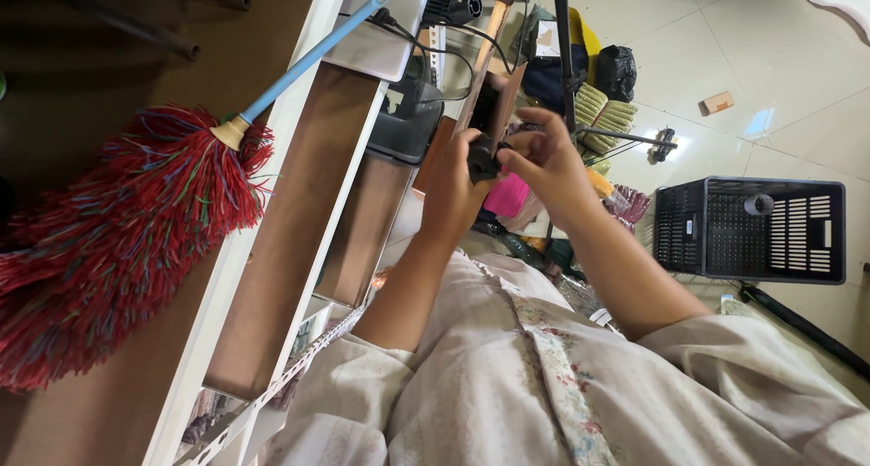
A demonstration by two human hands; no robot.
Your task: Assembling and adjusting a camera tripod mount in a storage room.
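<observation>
— Report the hands.

— My left hand [450, 181] grips a small black, blocky plastic object [481, 161], fingers clamped round it. My right hand [544, 158] meets it from the other side, fingertips pinched on its edge.

— Location of the object?

— Held in the air between both hands, in front of the white metal shelf frame [272, 249].

— Surroundings?

— A red string duster with a blue handle [127, 221] lies on the shelf to my left. A black slotted plastic crate [752, 230] stands on the tiled floor [770, 58], well apart.

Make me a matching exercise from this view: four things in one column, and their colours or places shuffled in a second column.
Things:
1. duster
2. crate
3. small dark object
4. duster handle

Descriptions:
A. light blue
B. held between both hands
C. red, lying on the shelf
D. black, on the tiled floor

Pairs: 1-C, 2-D, 3-B, 4-A
</observation>
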